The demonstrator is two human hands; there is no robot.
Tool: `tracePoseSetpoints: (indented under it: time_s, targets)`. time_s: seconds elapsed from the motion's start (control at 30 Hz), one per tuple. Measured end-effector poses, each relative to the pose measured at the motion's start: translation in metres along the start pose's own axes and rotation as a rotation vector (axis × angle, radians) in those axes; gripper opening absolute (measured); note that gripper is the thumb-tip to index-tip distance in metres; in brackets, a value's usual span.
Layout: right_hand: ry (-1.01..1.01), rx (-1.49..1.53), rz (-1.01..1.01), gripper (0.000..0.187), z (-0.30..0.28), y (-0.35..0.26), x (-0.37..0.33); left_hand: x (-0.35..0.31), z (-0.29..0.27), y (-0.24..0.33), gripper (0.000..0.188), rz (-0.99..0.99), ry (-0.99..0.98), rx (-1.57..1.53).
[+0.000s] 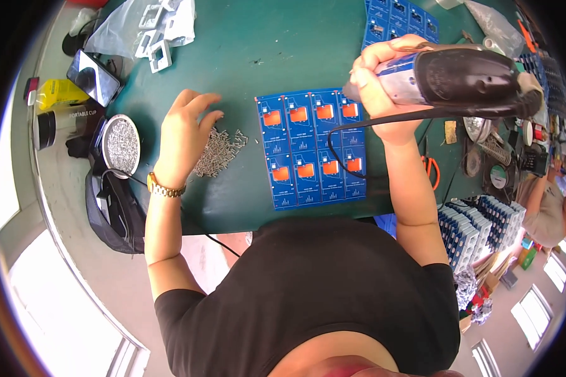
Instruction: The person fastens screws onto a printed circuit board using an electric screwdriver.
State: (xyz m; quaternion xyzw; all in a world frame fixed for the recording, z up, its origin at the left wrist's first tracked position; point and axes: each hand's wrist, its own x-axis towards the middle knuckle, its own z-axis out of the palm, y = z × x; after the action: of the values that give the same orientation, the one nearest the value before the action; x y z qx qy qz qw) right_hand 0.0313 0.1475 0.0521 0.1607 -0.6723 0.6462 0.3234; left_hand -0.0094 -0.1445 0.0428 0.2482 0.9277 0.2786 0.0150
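My right hand is wrapped round a corded handheld power tool with a black rear body and a silver and blue front. It is raised over the right part of a blue circuit board panel, whose repeated units carry orange patches. The tool's tip lies at the panel's upper right corner in the picture; I cannot tell whether it touches. To the left, my left hand is open, thumb and fingers apart, nothing visible in it. It hovers beside a loose pile of small silver screws, partly covering it.
A round dish of small metal pieces stands left, near a phone and a black bag. White plastic frames lie on a clear bag. Another blue panel is at the back; orange-handled scissors and stacked parts are right.
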Motion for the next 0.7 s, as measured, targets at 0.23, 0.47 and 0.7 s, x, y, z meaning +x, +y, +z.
tracePoseSetpoints:
  time_s: [0.23, 0.47, 0.7]
  targets:
    - [0.083, 0.155, 0.152, 0.051, 0.005, -0.01, -0.007, -0.009, 0.006, -0.004, 0.014, -0.018, -0.041, 0.053]
    - [-0.048, 0.185, 0.111, 0.056, 0.001, -0.004, 0.0, -0.003, 0.014, -0.01, 0.009, 0.119, -0.076, 0.068]
    - [-0.136, 0.123, 0.01, 0.054, -0.001, 0.008, 0.002, 0.014, 0.018, 0.018, 0.011, 0.116, -0.007, 0.101]
